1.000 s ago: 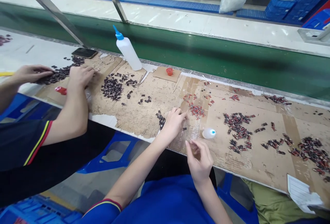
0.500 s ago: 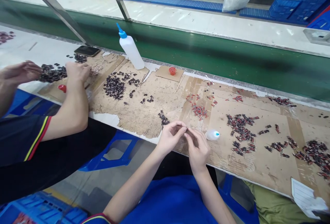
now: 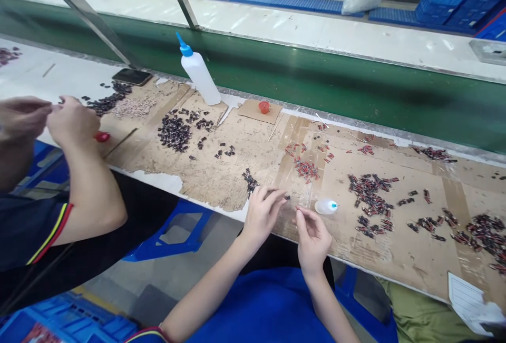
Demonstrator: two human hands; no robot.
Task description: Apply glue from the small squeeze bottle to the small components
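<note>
While right hand point(image 3: 312, 235) pinches part point(image 3: 297, 208), tip points left.

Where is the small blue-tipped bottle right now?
In the head view, the small blue-tipped bottle lies on its side on the cardboard, just right of the right hand, left of a pile of red-and-dark parts.

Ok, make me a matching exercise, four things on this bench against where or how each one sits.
1 tall bottle
2 small bottle
3 red cap
4 phone

A on its side, by the right hand
B flat, far left
C standing by the green belt
D on a cardboard square

Pairs: 1-C, 2-A, 3-D, 4-B
</note>
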